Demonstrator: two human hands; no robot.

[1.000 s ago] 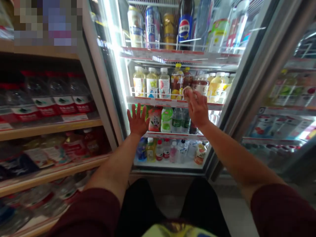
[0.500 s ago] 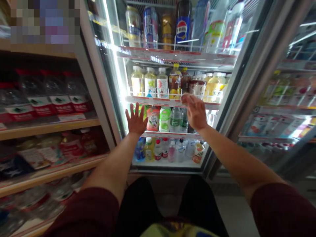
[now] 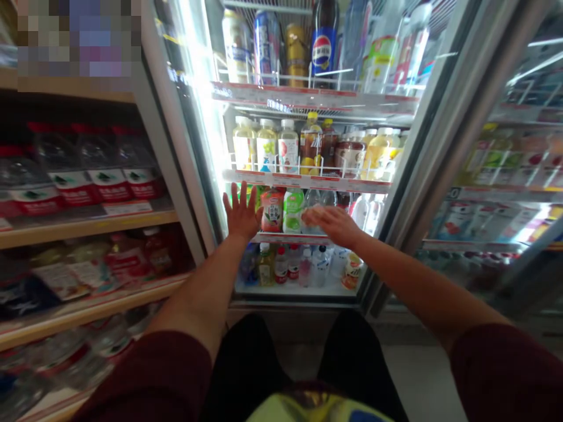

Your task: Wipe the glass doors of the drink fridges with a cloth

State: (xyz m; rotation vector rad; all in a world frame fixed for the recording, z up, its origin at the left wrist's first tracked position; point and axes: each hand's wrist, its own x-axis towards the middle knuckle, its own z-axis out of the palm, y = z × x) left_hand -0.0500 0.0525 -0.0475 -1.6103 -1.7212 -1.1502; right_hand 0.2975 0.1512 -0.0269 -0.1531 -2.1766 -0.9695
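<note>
My left hand [image 3: 241,214] is raised with its fingers spread, in front of the left end of the cooler's third shelf. A red-labelled bottle [image 3: 272,212] stands just to its right. My right hand [image 3: 332,223], palm down and somewhat blurred, stretches its fingers leftward before the same shelf. Its fingertips partly cover clear bottles [image 3: 312,197] beside a green-labelled bottle [image 3: 293,208]. Nothing shows in either hand. Whether the hands touch anything, I cannot tell.
The lit drinks cooler [image 3: 308,180] holds bottles and cans on several shelves. Wooden shelves [image 3: 88,227] with red-capped water bottles [image 3: 99,158] are on the left. A metal door frame [image 3: 444,146] runs along the right, beside another cooler section. A yellow item [image 3: 303,408] lies at my lap.
My right hand has moved down and left, from the second shelf's front edge to the third shelf, and its fingers now point left. My left hand has hardly moved.
</note>
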